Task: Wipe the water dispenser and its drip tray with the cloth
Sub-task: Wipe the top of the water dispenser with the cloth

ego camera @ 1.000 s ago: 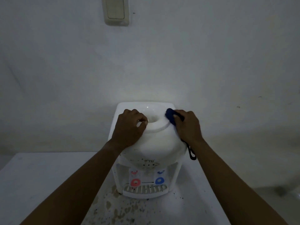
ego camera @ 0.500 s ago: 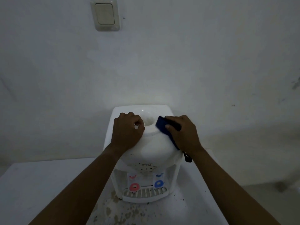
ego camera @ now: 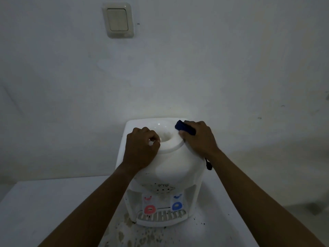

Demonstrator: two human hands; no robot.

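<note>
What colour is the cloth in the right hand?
Dark blue cloth, seen in the head view.

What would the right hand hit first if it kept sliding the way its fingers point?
Probably the wall: the right hand presses the cloth near the dispenser's back-right top edge. The gap is unclear.

head view, looking down, close above water dispenser (ego camera: 167, 168)

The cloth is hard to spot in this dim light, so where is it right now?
In the head view the blue cloth is under the right hand, pressed on the dispenser top's right rear, beside the round opening.
</note>
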